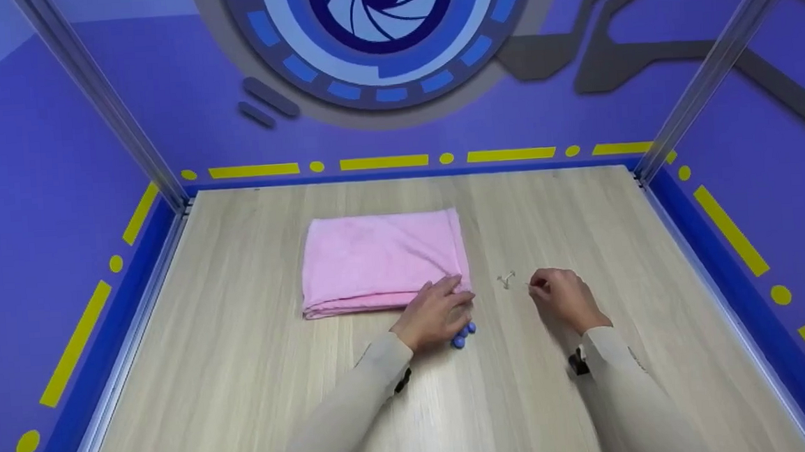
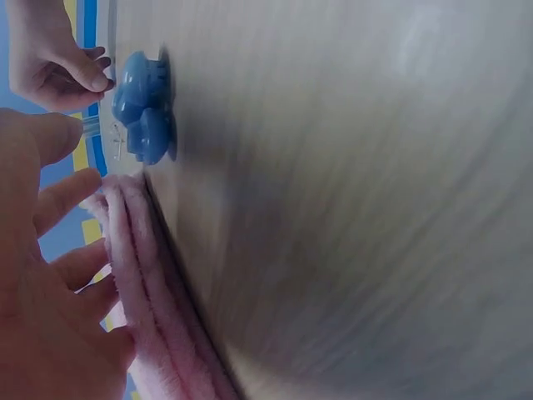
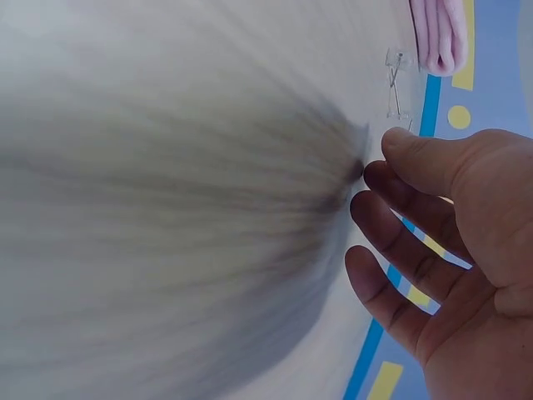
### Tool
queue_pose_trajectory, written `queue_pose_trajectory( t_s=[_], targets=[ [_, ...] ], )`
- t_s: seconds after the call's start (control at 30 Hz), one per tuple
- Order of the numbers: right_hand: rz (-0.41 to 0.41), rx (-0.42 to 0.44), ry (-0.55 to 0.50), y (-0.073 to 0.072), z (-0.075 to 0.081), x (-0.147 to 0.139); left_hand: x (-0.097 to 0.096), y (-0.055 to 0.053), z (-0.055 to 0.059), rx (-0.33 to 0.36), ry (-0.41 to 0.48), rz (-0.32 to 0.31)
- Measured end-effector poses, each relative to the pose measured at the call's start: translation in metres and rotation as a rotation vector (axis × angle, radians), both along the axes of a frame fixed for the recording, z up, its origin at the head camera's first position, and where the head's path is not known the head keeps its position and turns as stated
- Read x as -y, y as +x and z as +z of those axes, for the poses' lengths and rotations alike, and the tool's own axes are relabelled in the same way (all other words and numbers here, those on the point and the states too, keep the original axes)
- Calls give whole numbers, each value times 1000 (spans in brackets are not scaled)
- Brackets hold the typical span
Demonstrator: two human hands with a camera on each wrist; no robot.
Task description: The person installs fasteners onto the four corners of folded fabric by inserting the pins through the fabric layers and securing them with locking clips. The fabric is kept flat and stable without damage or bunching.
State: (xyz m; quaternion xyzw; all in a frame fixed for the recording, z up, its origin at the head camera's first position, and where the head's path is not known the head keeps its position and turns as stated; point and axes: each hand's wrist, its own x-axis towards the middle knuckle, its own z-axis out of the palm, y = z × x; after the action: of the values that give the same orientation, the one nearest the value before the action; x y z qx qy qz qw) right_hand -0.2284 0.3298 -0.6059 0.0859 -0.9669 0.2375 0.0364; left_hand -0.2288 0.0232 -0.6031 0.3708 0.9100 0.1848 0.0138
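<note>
A folded pink blanket (image 1: 376, 255) lies on the table. My left hand (image 1: 439, 312) rests its fingers at the blanket's near right corner, fingers spread and loosely bent. Several blue mushroom-shaped caps (image 2: 143, 108) sit on the table beside that hand; in the head view it partly covers them. Small clear pins with flat ends (image 1: 506, 280) lie between the hands, right of the blanket. My right hand (image 1: 565, 300) pinches a small clear pin (image 3: 409, 125) between thumb and forefinger, only its thin tip showing. The other fingers of that hand are loosely curved.
The wood-grain table (image 1: 245, 403) is bounded by blue-purple panels (image 1: 108, 97) with yellow marks. Metal posts (image 1: 98, 98) stand at the back corners, and a metal rail (image 1: 130, 347) follows the left side.
</note>
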Motion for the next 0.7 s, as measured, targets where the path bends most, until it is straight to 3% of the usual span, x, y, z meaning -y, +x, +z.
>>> queue_pose_trajectory(
  t_s=[0.57, 0.7],
  targets=[
    [9, -38, 0, -2, 0, 1, -3, 3, -4, -5, -31, 50],
    [10, -64, 9, -3, 1, 4, -4, 2, -3, -35, 19, 61]
  ],
)
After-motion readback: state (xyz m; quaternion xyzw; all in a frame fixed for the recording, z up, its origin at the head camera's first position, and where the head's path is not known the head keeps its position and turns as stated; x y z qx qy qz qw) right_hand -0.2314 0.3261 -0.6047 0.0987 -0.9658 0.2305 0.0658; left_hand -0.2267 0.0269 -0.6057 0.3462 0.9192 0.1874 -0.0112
